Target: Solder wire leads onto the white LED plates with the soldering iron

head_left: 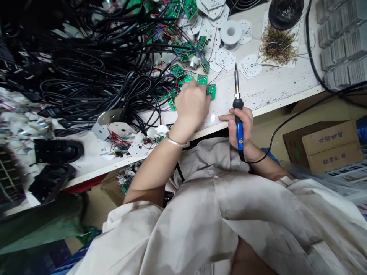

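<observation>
Grip of right hand (246, 122) wrapped round the blue-handled soldering iron (239, 133), tip pointing away from the body, one finger stuck out leftward. Left hand (192, 102) over green circuit boards (211, 91) on the table (275, 84); fingertips hidden, can't tell if it's pinching one. White spool (231, 32) beyond iron tip, among white boards (225, 59). Black cables (94, 76) heaped left.
</observation>
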A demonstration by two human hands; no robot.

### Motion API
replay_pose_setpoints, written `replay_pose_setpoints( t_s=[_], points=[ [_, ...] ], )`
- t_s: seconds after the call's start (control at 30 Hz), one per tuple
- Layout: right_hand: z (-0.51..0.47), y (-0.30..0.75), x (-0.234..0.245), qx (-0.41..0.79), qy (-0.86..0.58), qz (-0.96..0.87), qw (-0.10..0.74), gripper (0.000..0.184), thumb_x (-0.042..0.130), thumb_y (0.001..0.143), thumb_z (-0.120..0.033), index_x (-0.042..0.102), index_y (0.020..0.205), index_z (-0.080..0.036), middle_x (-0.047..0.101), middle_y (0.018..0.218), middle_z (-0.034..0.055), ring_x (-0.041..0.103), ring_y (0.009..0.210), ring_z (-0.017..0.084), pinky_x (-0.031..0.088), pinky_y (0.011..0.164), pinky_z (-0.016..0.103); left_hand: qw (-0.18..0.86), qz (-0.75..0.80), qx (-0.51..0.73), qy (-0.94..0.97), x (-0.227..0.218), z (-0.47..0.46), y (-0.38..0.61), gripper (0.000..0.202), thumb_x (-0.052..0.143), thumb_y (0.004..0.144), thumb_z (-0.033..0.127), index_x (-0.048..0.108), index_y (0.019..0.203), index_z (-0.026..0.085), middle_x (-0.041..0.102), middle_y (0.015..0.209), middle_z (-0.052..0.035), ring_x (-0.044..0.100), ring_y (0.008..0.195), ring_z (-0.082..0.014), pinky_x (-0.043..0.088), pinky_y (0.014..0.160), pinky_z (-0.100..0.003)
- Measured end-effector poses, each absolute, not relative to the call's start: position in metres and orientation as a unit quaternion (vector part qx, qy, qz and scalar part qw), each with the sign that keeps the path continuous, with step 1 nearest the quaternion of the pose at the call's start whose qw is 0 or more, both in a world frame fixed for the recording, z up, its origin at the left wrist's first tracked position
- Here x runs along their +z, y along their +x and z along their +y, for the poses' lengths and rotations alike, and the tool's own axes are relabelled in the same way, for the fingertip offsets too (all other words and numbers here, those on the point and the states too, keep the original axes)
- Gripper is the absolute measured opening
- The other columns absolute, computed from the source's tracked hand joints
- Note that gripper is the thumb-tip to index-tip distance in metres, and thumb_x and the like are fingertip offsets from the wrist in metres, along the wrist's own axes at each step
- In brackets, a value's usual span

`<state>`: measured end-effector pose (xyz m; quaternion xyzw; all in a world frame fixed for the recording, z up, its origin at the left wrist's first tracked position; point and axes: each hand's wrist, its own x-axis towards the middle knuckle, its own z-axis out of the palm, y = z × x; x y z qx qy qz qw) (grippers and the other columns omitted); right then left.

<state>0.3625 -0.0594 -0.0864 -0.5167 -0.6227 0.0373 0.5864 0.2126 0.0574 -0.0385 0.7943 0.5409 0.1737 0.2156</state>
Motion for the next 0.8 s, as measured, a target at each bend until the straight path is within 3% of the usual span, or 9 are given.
replay_pose_setpoints(
  t_s=[0.2, 0.3, 0.5, 0.67, 0.73, 0.8],
  points=[
    [-0.059, 0.365, -0.077, 0.001, -0.524, -0.652, 0.548, 0.033, 0.047, 0.099, -0.028, 0.048, 0.133, -0.027, 0.070, 0.095, 0.0038, 0.071, 0.088, 0.018, 0.062, 0.083, 0.040, 0.226, 0.600, 0.147, 0.753, -0.033, 0.071, 0.219, 0.006, 0.067, 0.081, 0.026, 0.066, 0.077, 0.021, 0.065, 0.081, -0.0062, 0.061, 0.088, -0.0253, 0.052, 0.084, -0.040],
    [-0.060, 0.365, -0.076, -0.011, -0.529, -0.648, 0.548, 0.032, 0.049, 0.098, -0.027, 0.050, 0.130, -0.026, 0.070, 0.103, 0.0057, 0.071, 0.082, 0.015, 0.062, 0.082, 0.037, 0.248, 0.596, 0.130, 0.753, -0.028, 0.076, 0.221, 0.008, 0.067, 0.081, 0.025, 0.065, 0.074, 0.021, 0.063, 0.073, -0.0041, 0.062, 0.084, -0.0237, 0.052, 0.083, -0.039],
    [-0.060, 0.365, -0.077, 0.011, -0.522, -0.651, 0.551, 0.029, 0.049, 0.098, -0.026, 0.052, 0.127, -0.024, 0.070, 0.100, 0.0059, 0.072, 0.087, 0.017, 0.062, 0.080, 0.034, 0.282, 0.550, 0.195, 0.761, -0.006, 0.071, 0.199, 0.021, 0.059, 0.096, 0.039, 0.063, 0.088, 0.021, 0.070, 0.089, -0.0039, 0.068, 0.094, -0.0213, 0.054, 0.086, -0.035],
    [-0.058, 0.365, -0.075, 0.033, -0.490, -0.650, 0.580, 0.034, 0.051, 0.097, -0.020, 0.053, 0.130, -0.025, 0.071, 0.093, 0.0035, 0.071, 0.088, 0.017, 0.061, 0.081, 0.034, 0.397, 0.539, 0.236, 0.704, 0.005, 0.046, 0.183, 0.038, 0.046, 0.102, 0.059, 0.062, 0.098, 0.025, 0.071, 0.083, -0.0018, 0.068, 0.068, -0.0153, 0.052, 0.063, -0.030],
    [-0.058, 0.365, -0.075, 0.025, -0.504, -0.649, 0.569, 0.032, 0.051, 0.097, -0.023, 0.052, 0.129, -0.026, 0.071, 0.093, 0.0034, 0.070, 0.089, 0.017, 0.061, 0.083, 0.037, 0.375, 0.547, 0.256, 0.704, 0.004, 0.033, 0.180, 0.041, 0.042, 0.103, 0.061, 0.063, 0.101, 0.026, 0.070, 0.079, -0.0009, 0.068, 0.067, -0.0148, 0.053, 0.063, -0.029],
    [-0.059, 0.365, -0.075, 0.025, -0.519, -0.650, 0.555, 0.032, 0.049, 0.099, -0.026, 0.051, 0.130, -0.026, 0.071, 0.096, 0.0044, 0.070, 0.089, 0.018, 0.061, 0.085, 0.039, 0.315, 0.552, 0.269, 0.724, 0.001, 0.021, 0.178, 0.042, 0.040, 0.105, 0.059, 0.065, 0.110, 0.027, 0.070, 0.081, -0.0016, 0.070, 0.078, -0.0164, 0.055, 0.072, -0.030]
  ],
)
